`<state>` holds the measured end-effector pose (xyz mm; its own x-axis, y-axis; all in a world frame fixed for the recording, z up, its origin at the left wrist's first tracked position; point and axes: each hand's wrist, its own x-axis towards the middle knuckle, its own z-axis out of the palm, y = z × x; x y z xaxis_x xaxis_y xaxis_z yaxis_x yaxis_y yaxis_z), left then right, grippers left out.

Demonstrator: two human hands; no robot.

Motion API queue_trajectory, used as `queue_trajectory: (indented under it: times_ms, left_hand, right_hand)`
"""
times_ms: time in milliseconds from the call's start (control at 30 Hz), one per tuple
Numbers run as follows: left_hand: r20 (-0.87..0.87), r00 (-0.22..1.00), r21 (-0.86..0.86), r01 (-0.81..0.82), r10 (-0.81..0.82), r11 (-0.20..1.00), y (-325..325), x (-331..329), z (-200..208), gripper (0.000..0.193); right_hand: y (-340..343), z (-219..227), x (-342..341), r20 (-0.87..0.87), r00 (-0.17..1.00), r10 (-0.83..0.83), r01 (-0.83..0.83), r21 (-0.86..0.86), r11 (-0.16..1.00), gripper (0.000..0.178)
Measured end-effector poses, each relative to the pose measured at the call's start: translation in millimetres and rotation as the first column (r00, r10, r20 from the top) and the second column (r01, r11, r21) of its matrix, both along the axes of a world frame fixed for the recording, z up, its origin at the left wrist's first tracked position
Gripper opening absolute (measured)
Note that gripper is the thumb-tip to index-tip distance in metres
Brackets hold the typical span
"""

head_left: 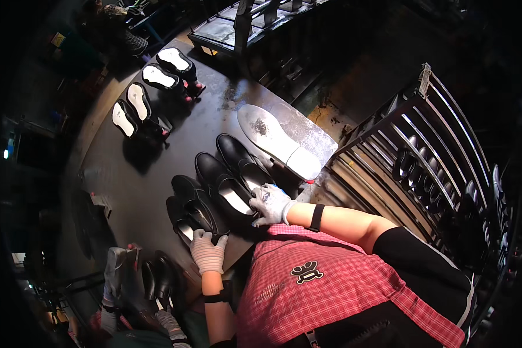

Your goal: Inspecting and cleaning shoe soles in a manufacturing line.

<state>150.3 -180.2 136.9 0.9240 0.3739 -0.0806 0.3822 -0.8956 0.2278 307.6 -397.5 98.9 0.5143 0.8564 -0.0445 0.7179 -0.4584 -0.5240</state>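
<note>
My left hand, in a pale knitted glove, is closed on the heel end of a pair of black shoes. To their right lies a second pair of plain black slip-on shoes with pale insoles. My right hand, in a grey-white glove, is closed around the heel end of this pair; its fingertips are partly hidden inside the shoes. Both pairs rest on the dark table, toes pointing away from me. Just beyond the right pair is a large upturned shoe sole, brightly lit and whitish.
Several upturned shoes with white soles stand along the table's far left. A slatted metal rack with black shoes is on the right. Another person's gloved hands are at lower left, near more black shoes. A metal frame stands behind.
</note>
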Motion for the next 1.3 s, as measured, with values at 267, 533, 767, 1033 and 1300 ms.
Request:
queue_trajectory:
  times_ms: [267,533,767,1033,1300]
  left_hand:
    - [0.147,0.98,-0.317,-0.082,0.134,0.945,-41.6,-18.0,-50.9,0.033]
    - [-0.728,0.653,-0.663,-0.594,0.207,-0.455,-146.5,91.8,-88.3,0.101]
    - [-0.735,0.533,-0.654,-0.395,0.419,-0.645,-144.7,112.3,-161.6,0.065]
    - [-0.263,0.631,-0.965,-0.172,0.73,-0.199,-103.7,140.9,-11.6,0.064]
    - [0.21,0.857,-0.552,-0.294,0.47,0.781,-23.4,188.3,33.3,0.07]
  right_hand:
    - [-95.3,-28.6,-41.8,-0.334,0.883,-0.329,0.366,0.051,0.929,0.066]
    - [-160.8,-177.2,34.2,-0.177,0.815,-0.552,0.563,0.014,0.826,0.061]
    - [-135.3,-89.6,6.2,-0.297,0.67,-0.681,0.73,0.097,0.676,0.041]
    - [-129.8,-0.5,51.9,-0.316,0.749,-0.582,0.545,-0.204,0.813,0.035]
    - [3.7,107.5,138.6,0.196,0.938,-0.285,0.332,-0.282,0.9,0.027]
